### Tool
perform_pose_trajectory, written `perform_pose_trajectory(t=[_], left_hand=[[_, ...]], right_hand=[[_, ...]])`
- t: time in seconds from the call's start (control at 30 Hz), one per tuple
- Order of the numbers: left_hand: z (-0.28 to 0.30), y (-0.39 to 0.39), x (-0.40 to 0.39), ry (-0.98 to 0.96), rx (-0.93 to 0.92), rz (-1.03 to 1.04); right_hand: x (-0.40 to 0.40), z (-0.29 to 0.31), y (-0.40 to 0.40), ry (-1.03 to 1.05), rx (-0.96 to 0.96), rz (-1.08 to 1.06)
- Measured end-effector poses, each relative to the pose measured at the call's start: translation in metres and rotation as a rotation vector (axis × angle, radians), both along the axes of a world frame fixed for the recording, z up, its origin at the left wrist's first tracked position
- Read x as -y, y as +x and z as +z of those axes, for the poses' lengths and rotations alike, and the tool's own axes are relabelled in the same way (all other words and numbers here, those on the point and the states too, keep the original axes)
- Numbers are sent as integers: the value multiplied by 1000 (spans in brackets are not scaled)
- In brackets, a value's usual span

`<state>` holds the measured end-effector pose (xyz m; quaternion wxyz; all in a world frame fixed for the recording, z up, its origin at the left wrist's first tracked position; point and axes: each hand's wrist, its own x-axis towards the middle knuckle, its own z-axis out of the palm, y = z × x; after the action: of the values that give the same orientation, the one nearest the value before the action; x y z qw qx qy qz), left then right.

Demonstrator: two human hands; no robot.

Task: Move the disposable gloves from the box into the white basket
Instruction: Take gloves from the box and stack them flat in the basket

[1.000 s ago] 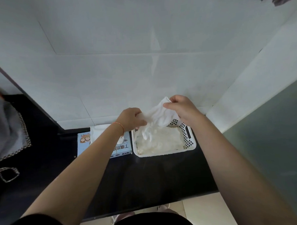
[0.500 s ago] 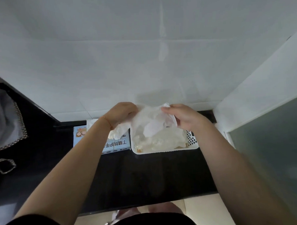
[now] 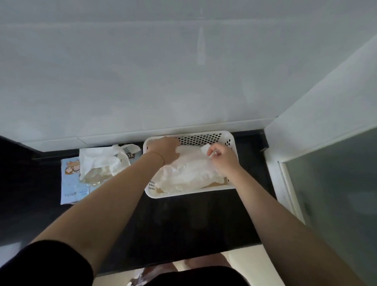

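A black counter (image 3: 187,225) runs beneath a white tiled wall (image 3: 158,68). At right a white side wall (image 3: 332,97) meets it in a corner, with a frosted glass panel (image 3: 347,190) in a white frame below. Pale floor (image 3: 253,263) shows beneath the counter's front edge.

Glove box (image 3: 73,182) on the bench: "XL" shows at its far edge beside the spilling gloves. Small print on its near end is too blurred to read. No other text legible.
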<state>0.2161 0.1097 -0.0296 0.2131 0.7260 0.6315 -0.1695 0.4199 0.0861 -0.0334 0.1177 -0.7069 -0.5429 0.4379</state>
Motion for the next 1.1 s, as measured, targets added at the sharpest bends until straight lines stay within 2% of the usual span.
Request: perform_pose_trajectory(t=[0.1, 0.3, 0.37, 0.43, 0.5, 0.57, 0.8, 1.1], left_hand=[[-1, 12, 1, 43, -105, -38], [2, 17, 29, 411, -239, -111], [-1, 19, 33, 358, -136, -91], [-3, 23, 38, 172, -5, -129], [-6, 28, 42, -45, -1, -227], [-9, 31, 50, -136, -66, -264], [-13, 34, 57, -21, -210, -304], [-10, 39, 55, -34, -96, -239]], right_hand=[[-4, -11, 4, -11, 72, 43], [-10, -18, -1, 1, 193, 196], [-11, -21, -1, 14, 236, 248], [-10, -20, -2, 6, 260, 281], [-9, -19, -2, 12, 276, 295], [-8, -17, -3, 24, 279, 294], [-9, -16, -4, 22, 292, 300], [-7, -15, -3, 41, 334, 339]])
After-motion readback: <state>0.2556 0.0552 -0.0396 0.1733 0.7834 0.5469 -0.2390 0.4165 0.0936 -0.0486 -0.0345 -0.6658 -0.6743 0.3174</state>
